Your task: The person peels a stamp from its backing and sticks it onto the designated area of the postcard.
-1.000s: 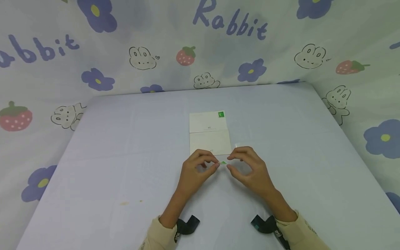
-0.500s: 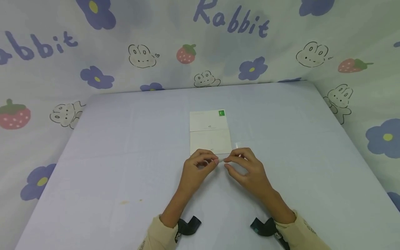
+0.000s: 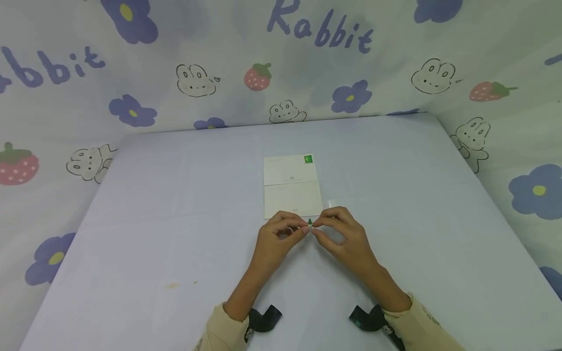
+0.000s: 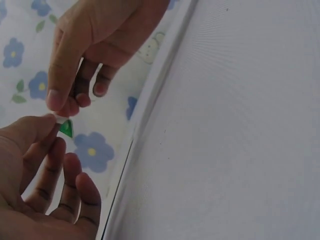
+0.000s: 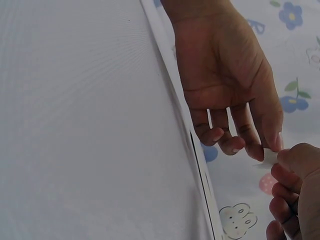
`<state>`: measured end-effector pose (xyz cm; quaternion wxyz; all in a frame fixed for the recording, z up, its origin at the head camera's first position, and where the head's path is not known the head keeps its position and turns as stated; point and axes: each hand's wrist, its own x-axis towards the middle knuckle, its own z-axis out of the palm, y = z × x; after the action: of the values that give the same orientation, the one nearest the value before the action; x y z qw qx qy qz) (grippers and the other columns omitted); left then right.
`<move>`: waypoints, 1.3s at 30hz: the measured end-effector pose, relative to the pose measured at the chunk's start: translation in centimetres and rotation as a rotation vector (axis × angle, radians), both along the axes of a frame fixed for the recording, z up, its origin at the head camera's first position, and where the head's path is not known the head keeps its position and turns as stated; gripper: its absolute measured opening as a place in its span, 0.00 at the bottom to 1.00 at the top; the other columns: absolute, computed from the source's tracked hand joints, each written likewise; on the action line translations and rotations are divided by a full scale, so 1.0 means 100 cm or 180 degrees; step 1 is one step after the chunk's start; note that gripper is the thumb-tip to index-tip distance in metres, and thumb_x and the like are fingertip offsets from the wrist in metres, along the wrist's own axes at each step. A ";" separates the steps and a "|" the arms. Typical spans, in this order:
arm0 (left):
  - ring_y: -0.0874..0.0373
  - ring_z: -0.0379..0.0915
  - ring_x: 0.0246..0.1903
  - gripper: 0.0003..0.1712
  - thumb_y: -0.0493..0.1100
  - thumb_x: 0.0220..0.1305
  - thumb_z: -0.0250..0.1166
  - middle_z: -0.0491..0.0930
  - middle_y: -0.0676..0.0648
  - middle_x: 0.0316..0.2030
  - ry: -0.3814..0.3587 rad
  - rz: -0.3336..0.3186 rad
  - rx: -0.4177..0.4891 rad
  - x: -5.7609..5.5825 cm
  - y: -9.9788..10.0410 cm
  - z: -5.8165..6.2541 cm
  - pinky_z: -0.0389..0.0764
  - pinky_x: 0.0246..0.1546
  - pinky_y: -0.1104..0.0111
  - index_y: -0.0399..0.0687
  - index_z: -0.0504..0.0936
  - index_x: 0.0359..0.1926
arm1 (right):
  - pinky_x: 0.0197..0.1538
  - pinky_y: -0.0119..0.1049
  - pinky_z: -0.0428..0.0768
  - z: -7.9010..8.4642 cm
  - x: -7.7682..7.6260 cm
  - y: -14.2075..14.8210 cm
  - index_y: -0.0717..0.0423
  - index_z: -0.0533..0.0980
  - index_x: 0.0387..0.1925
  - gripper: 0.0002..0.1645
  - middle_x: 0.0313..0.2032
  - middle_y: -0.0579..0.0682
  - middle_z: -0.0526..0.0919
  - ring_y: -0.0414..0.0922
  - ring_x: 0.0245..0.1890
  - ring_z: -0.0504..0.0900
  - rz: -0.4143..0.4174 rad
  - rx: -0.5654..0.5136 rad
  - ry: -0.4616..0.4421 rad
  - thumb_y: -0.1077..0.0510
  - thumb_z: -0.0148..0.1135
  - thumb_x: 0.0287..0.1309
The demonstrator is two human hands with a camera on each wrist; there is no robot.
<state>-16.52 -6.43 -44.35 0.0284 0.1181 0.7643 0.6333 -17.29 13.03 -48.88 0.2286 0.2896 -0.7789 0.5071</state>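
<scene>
A small green stamp with a white back point(image 3: 310, 223) is between my fingertips, just short of the paper's near edge. My left hand point(image 3: 278, 241) pinches it between thumb and index finger. From the other side my right hand point(image 3: 344, 239) pinches its edge. In the left wrist view the stamp point(image 4: 66, 128) shows a green face bent at an angle to a white part. The right wrist view shows only its pale back point(image 5: 270, 156). Beyond the hands lies cream paper point(image 3: 291, 170) in two envelope-like halves, a green stamp point(image 3: 308, 159) at its far right corner.
A small clear piece point(image 3: 332, 204) lies right of the paper on the white tabletop point(image 3: 175, 195). Faint yellowish stains point(image 3: 172, 285) mark the table's near left. A rabbit-print curtain point(image 3: 307, 63) hangs around the back and sides.
My right fingertips have come in from a small gap to touch the stamp. The stamp has turned from lying sideways to standing with its green part upward.
</scene>
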 end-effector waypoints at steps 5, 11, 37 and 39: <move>0.57 0.75 0.45 0.06 0.39 0.63 0.71 0.80 0.48 0.44 -0.0016 -0.0009 -0.0001 -0.001 -0.001 -0.002 0.78 0.45 0.63 0.41 0.89 0.39 | 0.50 0.29 0.74 -0.002 0.000 0.000 0.57 0.84 0.39 0.15 0.43 0.52 0.79 0.48 0.43 0.78 0.0033 -0.0038 -0.0065 0.72 0.75 0.48; 0.57 0.75 0.44 0.05 0.38 0.62 0.71 0.81 0.48 0.43 0.0034 0.0000 0.0000 -0.001 -0.001 -0.002 0.77 0.43 0.67 0.40 0.89 0.39 | 0.51 0.28 0.74 0.000 0.001 -0.001 0.59 0.84 0.38 0.15 0.43 0.54 0.79 0.49 0.44 0.78 -0.0004 -0.0037 -0.0170 0.72 0.76 0.47; 0.59 0.76 0.37 0.04 0.47 0.63 0.72 0.79 0.57 0.41 0.0755 0.0262 -0.0188 -0.014 -0.005 -0.041 0.80 0.35 0.67 0.55 0.90 0.38 | 0.51 0.25 0.76 -0.003 -0.005 0.005 0.58 0.85 0.37 0.11 0.41 0.50 0.81 0.47 0.44 0.81 -0.0332 0.0110 -0.0176 0.71 0.73 0.52; 0.59 0.76 0.36 0.04 0.46 0.64 0.72 0.79 0.57 0.42 0.0811 0.0306 -0.0167 -0.014 -0.005 -0.041 0.80 0.35 0.67 0.54 0.90 0.38 | 0.51 0.25 0.76 -0.002 -0.006 0.008 0.58 0.85 0.37 0.11 0.41 0.49 0.81 0.48 0.45 0.81 -0.0429 0.0144 -0.0186 0.72 0.73 0.51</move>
<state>-17.95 -6.88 -48.41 -0.0961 0.1601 0.7829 0.5935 -17.91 13.78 -49.13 0.2328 0.2267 -0.8143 0.4810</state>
